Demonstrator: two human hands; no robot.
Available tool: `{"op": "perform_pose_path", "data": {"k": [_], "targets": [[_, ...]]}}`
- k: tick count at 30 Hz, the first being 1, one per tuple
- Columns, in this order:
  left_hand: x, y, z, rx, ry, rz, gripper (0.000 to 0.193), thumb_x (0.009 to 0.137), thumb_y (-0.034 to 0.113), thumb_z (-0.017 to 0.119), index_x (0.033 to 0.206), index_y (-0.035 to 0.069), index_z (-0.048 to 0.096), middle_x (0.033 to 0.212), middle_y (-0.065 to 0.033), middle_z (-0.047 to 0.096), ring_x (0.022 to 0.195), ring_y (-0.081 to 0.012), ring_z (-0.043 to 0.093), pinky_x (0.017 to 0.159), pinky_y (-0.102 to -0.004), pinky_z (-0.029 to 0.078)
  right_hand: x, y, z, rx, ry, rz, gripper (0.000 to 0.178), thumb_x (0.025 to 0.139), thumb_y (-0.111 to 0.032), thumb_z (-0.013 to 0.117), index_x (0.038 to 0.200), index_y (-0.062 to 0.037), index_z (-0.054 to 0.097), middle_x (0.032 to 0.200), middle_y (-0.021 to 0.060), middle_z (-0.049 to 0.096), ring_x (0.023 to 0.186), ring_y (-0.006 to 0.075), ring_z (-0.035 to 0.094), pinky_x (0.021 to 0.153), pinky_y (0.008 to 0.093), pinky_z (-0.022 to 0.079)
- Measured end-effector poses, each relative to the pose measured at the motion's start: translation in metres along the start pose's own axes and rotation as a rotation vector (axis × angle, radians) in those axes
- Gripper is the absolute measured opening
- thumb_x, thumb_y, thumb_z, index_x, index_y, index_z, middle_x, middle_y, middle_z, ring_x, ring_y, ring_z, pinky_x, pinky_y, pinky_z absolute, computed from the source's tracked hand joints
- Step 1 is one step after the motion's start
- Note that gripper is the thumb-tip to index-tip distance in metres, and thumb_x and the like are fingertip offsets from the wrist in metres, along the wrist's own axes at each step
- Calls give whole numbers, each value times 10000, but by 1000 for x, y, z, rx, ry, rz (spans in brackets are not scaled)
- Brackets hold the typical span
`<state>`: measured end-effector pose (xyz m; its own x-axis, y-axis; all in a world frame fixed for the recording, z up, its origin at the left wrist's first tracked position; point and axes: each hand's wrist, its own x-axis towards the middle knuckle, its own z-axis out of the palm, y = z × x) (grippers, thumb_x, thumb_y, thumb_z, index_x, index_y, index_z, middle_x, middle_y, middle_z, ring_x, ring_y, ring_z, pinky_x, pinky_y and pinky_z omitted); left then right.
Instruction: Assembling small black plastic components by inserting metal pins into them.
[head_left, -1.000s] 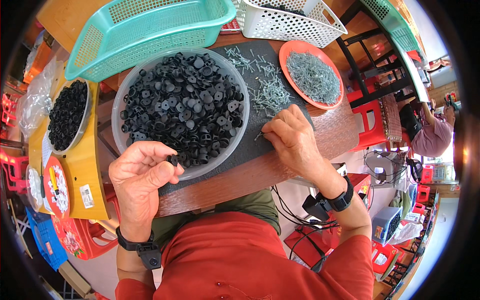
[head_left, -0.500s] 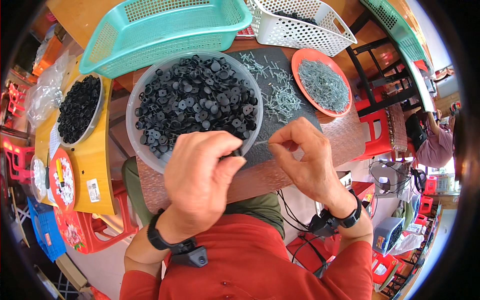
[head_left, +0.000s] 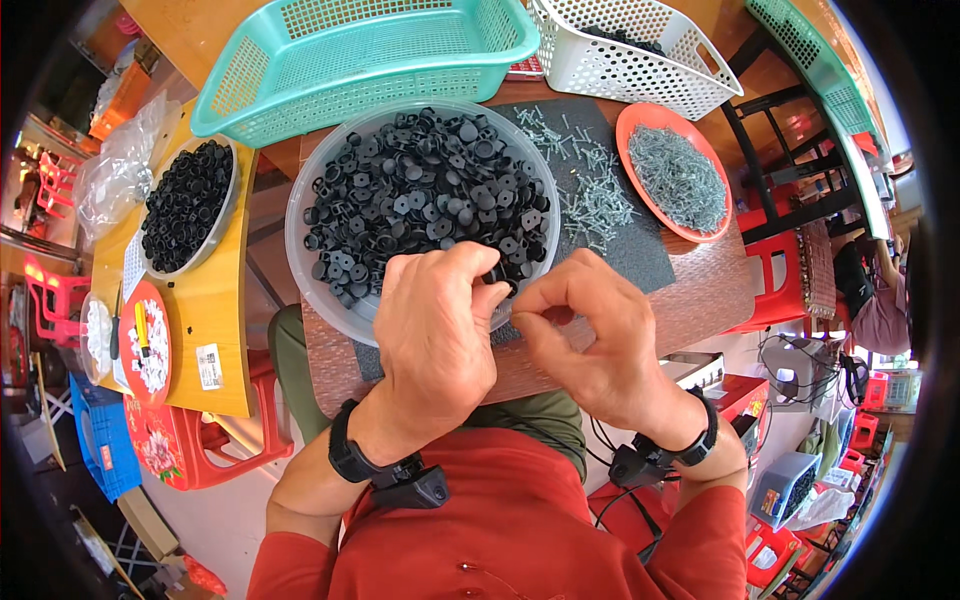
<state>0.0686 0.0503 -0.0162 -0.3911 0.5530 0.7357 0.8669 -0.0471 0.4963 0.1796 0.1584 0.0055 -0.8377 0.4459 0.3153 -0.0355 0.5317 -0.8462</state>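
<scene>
Between the thumb and fingers of my left hand (head_left: 437, 330) is a small black plastic cap (head_left: 497, 275), mostly covered by the fingers. My right hand (head_left: 600, 345) is closed in a pinch, its fingertips almost touching that cap. The thin screw in this pinch is now mostly hidden. Both hands are over the near rim of a clear round tub (head_left: 299, 235) heaped with black plastic caps (head_left: 420, 190). Loose screws (head_left: 598, 205) lie scattered on a dark mat (head_left: 645, 255) right of the tub. More screws (head_left: 685, 180) fill an orange plate (head_left: 627, 135).
Beyond the tub stand a teal basket (head_left: 380, 75) and a white perforated basket (head_left: 610, 75) with black pieces inside. On the yellow table (head_left: 220, 320) at left are another bowl of black parts (head_left: 187, 205) and a red plate (head_left: 168, 372) with white bits and a yellow-handled tool.
My hands have come closer together, bringing the right pinch up to the black cap. The screw that showed at my right fingertips is now mostly hidden. The whole view has shifted slightly.
</scene>
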Motion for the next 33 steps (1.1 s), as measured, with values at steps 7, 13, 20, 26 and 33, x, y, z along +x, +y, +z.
{"op": "perform_pose_path", "data": {"k": [7,13,20,26,33], "targets": [[-5,4,6,-208,-67,-287,317,734,-63,660,1012,-2,521,802,-114,578,623,-250,543,588,-331,425,-1,8,-5,-329,40,-492,274,590,114,654,823,11,552,747,100,548,624,253,506,551,324,417],[-1,7,-1,-407,-143,-504,229,839,-23,601,1033,6,484,723,-71,548,574,-145,506,527,-251,414,-1,-5,-3,-316,140,-517,281,589,125,649,829,8,562,776,104,584,658,251,532,575,314,430],[-2,2,-15,-491,-97,-601,170,911,49,544,1061,16,470,732,-2,515,621,-44,444,543,-188,379,-5,50,-23,-567,175,-312,237,606,109,638,785,-19,550,742,90,561,665,276,506,601,348,424],[0,-1,-17,-584,-21,-655,179,919,106,547,1061,17,486,706,16,492,603,-41,432,532,-175,366,-4,45,-26,-725,136,-262,239,631,56,673,841,-25,594,787,90,565,690,285,490,633,368,424],[7,10,-18,-796,42,-859,197,917,146,567,1056,23,501,727,17,517,613,-21,442,521,-151,345,3,-5,28,-192,197,-394,273,615,18,716,868,-50,640,826,75,589,739,232,526,633,331,421]]}}
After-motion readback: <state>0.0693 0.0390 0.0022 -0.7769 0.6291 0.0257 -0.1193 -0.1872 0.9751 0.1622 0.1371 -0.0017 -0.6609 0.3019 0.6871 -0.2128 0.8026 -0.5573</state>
